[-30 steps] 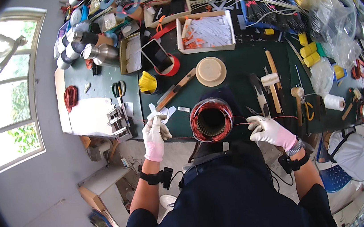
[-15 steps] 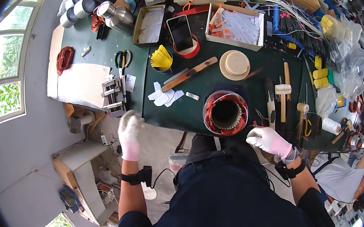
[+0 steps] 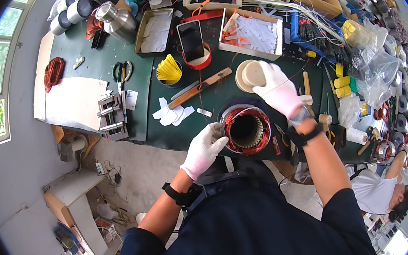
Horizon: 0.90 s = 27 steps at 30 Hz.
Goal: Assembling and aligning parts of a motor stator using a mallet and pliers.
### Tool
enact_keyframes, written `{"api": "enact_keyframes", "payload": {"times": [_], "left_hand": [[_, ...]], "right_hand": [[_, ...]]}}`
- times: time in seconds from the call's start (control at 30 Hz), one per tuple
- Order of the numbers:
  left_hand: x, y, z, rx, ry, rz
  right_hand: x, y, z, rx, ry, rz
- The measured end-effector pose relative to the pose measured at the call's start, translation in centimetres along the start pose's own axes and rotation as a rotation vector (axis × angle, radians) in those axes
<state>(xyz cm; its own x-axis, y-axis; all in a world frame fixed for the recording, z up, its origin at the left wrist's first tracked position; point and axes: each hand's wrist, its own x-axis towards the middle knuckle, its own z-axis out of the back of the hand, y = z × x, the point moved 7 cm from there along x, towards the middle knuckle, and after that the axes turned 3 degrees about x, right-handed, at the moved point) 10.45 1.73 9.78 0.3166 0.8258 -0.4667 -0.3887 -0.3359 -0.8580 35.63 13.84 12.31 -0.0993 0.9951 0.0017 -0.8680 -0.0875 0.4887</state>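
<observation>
A round motor stator (image 3: 246, 130) wound with copper wire stands at the near edge of the green workbench (image 3: 106, 63). My left hand (image 3: 205, 147), in a white glove, rests its fingers on the stator's left rim. My right hand (image 3: 276, 89), also gloved, reaches past the stator and touches a tan roll of tape (image 3: 248, 75); whether it grips the roll is unclear. White paper slips (image 3: 172, 113) and a wooden-handled tool (image 3: 199, 87) lie just left of the stator.
Yellow strips in a cup (image 3: 170, 71), a phone on a red ring (image 3: 191, 40), scissors (image 3: 121, 72), a small metal vise (image 3: 111, 117), trays of white slips (image 3: 253, 33), a steel flask (image 3: 119, 21) and plastic bags (image 3: 378, 67) crowd the bench. Another person (image 3: 387, 189) sits at lower right.
My left hand came up from beside the bench onto the stator's rim. My right hand rose from the near edge to the tan tape roll. The view shifted.
</observation>
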Motion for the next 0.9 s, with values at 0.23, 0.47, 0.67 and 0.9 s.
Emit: {"api": "enact_keyframes", "payload": {"times": [0.23, 0.47, 0.67, 0.9], "left_hand": [[1.4, 0.7, -0.7, -0.091, -0.042, -0.022], [1.8, 4.2, 0.3, -0.629, 0.049, 0.066], [1.6, 4.7, 1.4, -0.624, 0.114, 0.090], [-0.5, 0.7, 1.5, 0.336, 0.613, -0.138]], "right_hand": [[2.5, -1.1, -2.8, -0.097, 0.056, -0.084], [-8.5, 3.3, 8.0, -0.150, -0.154, -0.177], [-17.6, 8.9, 13.1, -0.064, -0.136, -0.221], [-13.9, 14.4, 5.6, -0.115, 0.060, -0.014]]}}
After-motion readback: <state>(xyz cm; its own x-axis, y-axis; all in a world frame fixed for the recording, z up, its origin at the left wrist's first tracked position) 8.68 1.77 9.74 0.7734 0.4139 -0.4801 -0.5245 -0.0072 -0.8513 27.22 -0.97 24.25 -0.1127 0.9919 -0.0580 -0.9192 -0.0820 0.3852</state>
